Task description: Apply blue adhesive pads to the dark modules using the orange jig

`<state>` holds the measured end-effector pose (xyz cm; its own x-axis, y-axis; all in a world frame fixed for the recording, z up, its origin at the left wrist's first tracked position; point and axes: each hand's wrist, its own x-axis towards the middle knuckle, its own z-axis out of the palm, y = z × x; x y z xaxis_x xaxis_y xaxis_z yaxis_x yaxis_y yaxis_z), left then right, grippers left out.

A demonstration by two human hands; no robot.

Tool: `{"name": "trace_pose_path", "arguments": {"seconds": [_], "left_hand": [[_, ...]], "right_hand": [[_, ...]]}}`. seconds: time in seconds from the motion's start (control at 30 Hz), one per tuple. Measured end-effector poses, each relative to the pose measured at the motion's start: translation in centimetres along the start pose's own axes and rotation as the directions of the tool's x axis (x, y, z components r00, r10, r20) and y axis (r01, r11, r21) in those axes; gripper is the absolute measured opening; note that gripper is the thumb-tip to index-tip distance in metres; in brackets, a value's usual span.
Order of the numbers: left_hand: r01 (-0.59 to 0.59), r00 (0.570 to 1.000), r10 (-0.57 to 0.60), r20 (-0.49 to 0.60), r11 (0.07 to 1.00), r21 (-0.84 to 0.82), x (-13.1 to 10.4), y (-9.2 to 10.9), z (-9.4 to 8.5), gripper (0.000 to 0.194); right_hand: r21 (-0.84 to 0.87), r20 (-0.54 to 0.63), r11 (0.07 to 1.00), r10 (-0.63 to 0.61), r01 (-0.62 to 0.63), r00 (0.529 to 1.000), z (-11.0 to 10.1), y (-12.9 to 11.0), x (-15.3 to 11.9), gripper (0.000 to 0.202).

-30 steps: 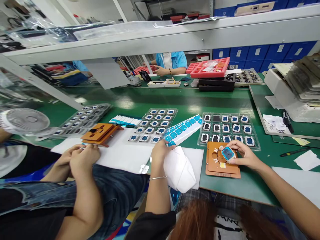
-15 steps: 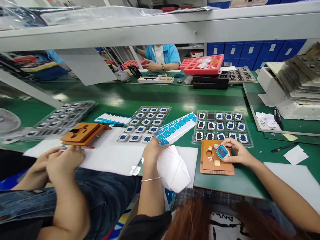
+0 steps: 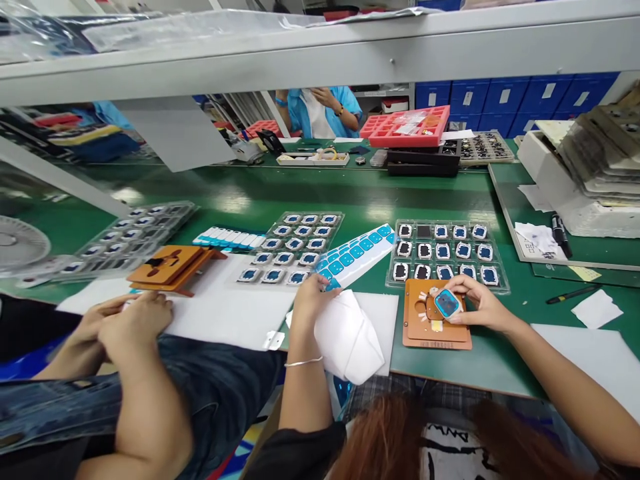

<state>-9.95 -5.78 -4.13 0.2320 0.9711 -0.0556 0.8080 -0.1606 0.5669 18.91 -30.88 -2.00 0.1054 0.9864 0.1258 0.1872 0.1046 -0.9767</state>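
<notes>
My right hand (image 3: 481, 305) pinches a square smartwatch case (image 3: 447, 303) by its edge, with its blue-covered face turned up. It hangs over an orange-brown fixture block (image 3: 436, 333) that lies at the table edge. In my left hand (image 3: 311, 300) is a folded white cloth (image 3: 349, 340), gripped at its upper corner and hanging down over the front edge. The fingertips of this hand are at the lower end of a sheet of blue stickers (image 3: 357, 253); whether they touch it I cannot tell. Behind the fixture stands a clear tray (image 3: 501, 283) of watch parts.
On the left, a co-worker's hands (image 3: 133, 320) are closed together beside another orange fixture (image 3: 173, 267). A second parts tray (image 3: 334, 230) stands mid-table. A black pen (image 3: 573, 295) and white paper (image 3: 597, 310) lie at right. A shelf beam (image 3: 320, 57) crosses above.
The person across the table has raised both hands towards the face. My hands keep nearly the same hold and place; the whole view has shifted slightly.
</notes>
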Motion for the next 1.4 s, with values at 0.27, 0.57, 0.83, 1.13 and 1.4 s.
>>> {"name": "trace_pose_path", "arguments": {"seconds": [0.27, 0.57, 0.83, 1.13, 1.4], "left_hand": [[-0.291, 0.950, 0.279, -0.136, 0.954, -0.076, -3.9, 2.6, -0.3, 0.009], [-0.986, 0.043, 0.996, -0.079, 0.030, -0.164, -9.5, 10.7, 1.5, 0.017], [-0.962, -0.066, 0.997, 0.042, -0.053, -0.268, -7.4, 12.5, 3.4, 0.010], [-0.923, -0.028, 1.000, -0.007, -0.029, -0.384, -6.6, 10.9, 4.7, 0.017], [-0.960, -0.027, 1.000, -0.011, -0.029, -0.280, -6.9, 10.5, 5.1, 0.025]], "right_hand": [[0.097, 0.037, 0.995, 0.021, -0.024, 0.999, -0.1, 0.0, 0.1, 0.050], [0.449, 0.038, 0.891, 0.064, -0.074, 0.997, -0.7, 0.0, 0.4, 0.054], [0.468, 0.035, 0.882, 0.043, -0.054, 0.998, -0.9, 0.4, 0.5, 0.054], [0.079, -0.089, 0.997, 0.005, 0.002, 0.996, -2.0, 0.5, 0.4, 0.058], [-0.670, -0.203, 0.739, -0.086, -0.074, 0.975, -3.9, 1.1, 8.3, 0.049]]}}
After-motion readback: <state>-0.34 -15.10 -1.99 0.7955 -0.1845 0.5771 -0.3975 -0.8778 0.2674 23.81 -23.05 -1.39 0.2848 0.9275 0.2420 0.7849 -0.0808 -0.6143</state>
